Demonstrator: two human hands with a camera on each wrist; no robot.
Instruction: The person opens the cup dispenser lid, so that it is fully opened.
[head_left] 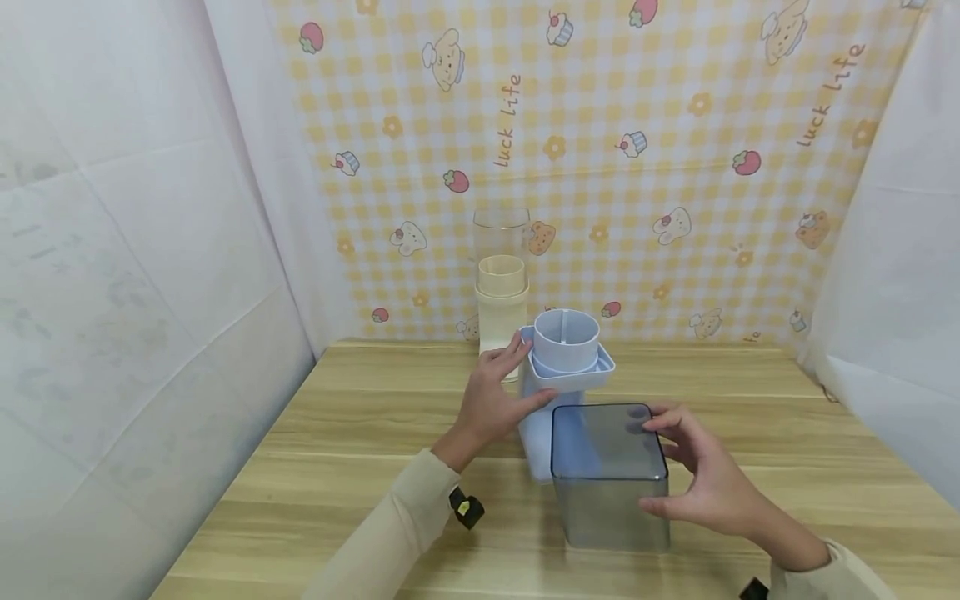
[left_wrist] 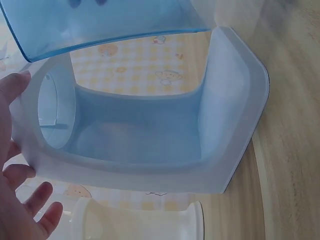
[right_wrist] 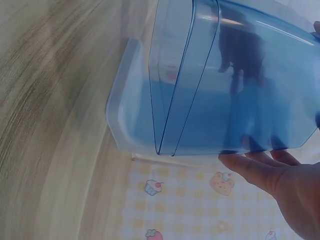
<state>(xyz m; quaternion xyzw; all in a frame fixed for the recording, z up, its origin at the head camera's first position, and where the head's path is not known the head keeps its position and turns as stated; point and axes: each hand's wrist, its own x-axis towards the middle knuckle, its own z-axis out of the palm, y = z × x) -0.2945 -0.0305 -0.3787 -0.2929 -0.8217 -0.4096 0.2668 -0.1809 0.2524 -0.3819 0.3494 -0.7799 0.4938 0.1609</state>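
In the head view a pale blue stand with a round collar on top rises from the table. My left hand grips its upper end, thumb at the front and fingers along the left side. The left wrist view shows the stand's open C-shaped frame and its ring-shaped opening. A see-through box-shaped container, grey in the head view and bluish in the wrist views, is just in front of the stand. My right hand holds it by its right side, the fingers spread along the wall.
Behind the blue stand is a similar cream stand with a clear container on top. A yellow checked cloth hangs at the back of the wooden table. White sheets hang on both sides.
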